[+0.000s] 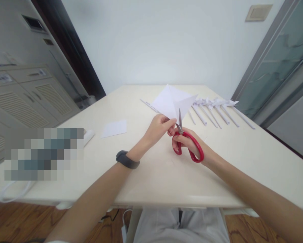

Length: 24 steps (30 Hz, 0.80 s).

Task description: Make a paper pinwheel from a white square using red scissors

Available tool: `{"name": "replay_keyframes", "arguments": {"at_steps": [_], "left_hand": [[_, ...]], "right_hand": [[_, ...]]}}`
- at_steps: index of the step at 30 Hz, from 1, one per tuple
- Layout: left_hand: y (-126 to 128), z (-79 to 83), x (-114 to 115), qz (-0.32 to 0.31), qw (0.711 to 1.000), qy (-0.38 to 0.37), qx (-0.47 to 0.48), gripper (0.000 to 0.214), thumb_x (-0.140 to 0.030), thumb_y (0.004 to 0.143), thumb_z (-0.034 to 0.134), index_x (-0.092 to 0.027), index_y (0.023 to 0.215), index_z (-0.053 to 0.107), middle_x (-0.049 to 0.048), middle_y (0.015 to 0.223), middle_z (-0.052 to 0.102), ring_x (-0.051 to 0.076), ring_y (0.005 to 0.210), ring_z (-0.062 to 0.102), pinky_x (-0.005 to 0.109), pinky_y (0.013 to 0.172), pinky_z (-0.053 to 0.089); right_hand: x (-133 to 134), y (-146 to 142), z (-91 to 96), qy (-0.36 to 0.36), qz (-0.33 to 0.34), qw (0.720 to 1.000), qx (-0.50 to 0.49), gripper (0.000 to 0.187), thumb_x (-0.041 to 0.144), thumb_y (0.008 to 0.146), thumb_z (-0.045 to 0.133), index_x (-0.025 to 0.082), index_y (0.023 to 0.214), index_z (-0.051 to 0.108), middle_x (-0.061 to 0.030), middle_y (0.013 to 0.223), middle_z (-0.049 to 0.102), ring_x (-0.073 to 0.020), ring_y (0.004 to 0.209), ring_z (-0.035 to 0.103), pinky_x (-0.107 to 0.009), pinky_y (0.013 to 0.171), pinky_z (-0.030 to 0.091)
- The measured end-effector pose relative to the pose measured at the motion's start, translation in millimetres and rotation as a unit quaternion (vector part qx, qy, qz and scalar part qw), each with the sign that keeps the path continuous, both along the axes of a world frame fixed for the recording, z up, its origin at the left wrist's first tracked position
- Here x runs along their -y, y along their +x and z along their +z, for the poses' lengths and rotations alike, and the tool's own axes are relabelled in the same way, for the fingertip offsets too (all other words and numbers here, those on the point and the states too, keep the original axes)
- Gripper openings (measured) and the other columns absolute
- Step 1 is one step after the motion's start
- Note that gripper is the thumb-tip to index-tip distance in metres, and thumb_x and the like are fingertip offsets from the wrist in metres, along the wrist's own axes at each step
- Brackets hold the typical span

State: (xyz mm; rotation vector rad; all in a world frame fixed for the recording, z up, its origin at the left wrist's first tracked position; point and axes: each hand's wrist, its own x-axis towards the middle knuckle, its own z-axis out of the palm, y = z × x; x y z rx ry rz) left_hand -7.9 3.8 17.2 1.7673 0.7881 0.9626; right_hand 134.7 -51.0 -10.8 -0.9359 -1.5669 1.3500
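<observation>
My left hand (163, 124) pinches the near corner of a white sheet of paper (165, 99), which stands up off the table with a crease down its middle and a flap at the right. Around the red handles of a pair of scissors (198, 150), my right hand (188, 140) is closed. The scissors' blades are parted and point away from me, at the paper's lower right edge beside my left fingertips. Whether the blades have the paper between them, I cannot tell.
Several rolled paper sticks with folded, pointed tops (214, 103) lie in a row at the right. A small white paper piece (114, 128) rests left of my hands. Thin sticks (148, 105) lie behind the left hand. A blurred-out object (42, 153) occupies the table's left.
</observation>
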Motion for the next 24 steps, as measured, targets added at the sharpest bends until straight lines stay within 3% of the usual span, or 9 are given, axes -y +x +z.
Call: {"name": "replay_keyframes", "arguments": {"at_steps": [18, 24], "left_hand": [[0.3, -2.5, -0.2, 0.008, 1.000, 0.004, -0.007, 0.032, -0.023, 0.080, 0.046, -0.014, 0.050, 0.051, 0.0006, 0.046, 0.053, 0.009, 0.047, 0.049, 0.022, 0.051, 0.040], [-0.7, -3.7, 0.3, 0.006, 1.000, 0.005, -0.006, 0.034, -0.025, 0.080, 0.046, -0.014, 0.048, 0.050, 0.0010, 0.047, 0.054, 0.009, 0.047, 0.049, 0.022, 0.051, 0.041]], "right_hand": [[1.3, 0.1, 0.1, -0.002, -0.021, 0.999, 0.029, 0.007, 0.017, 0.080, 0.043, 0.019, 0.074, 0.045, 0.0021, 0.055, 0.054, -0.0127, 0.049, 0.051, -0.027, 0.053, 0.041], [2.3, -2.3, 2.0, -0.017, -0.017, 1.000, 0.003, 0.003, 0.020, 0.082, 0.044, 0.020, 0.081, 0.047, 0.0019, 0.059, 0.055, -0.0129, 0.051, 0.052, -0.028, 0.053, 0.043]]}}
